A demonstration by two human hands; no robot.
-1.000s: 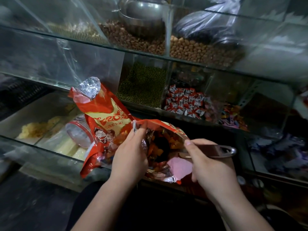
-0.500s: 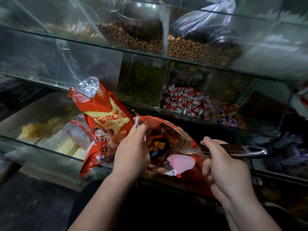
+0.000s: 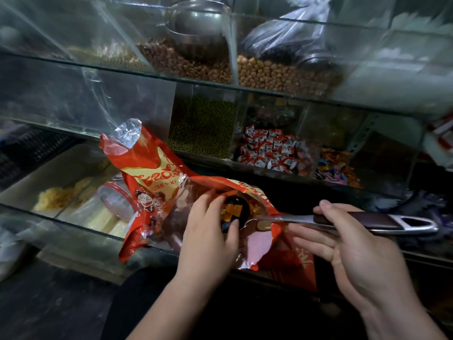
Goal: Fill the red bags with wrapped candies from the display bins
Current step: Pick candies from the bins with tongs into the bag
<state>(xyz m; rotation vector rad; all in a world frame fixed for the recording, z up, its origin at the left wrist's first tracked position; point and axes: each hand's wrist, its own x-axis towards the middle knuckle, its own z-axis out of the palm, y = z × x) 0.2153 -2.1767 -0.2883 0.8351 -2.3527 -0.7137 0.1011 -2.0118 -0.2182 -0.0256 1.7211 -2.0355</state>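
**Scoop held inside the red bag's mouth**

The red bag [image 3: 247, 190] is propped on the near edge of the glass display shelf [image 3: 73, 224], its mouth turned to the right. The mouth's near rim is gripped by the left hand [image 3: 208, 231] with curled fingers. A metal scoop [image 3: 367, 220] is pinched at its dark handle by the right hand [image 3: 348, 244], thumb on top, and its bowl is sunk in the bag among orange pieces. Red-and-white wrapped candies [image 3: 267, 150] are heaped in a bin farther back and to the right, apart from the bag.
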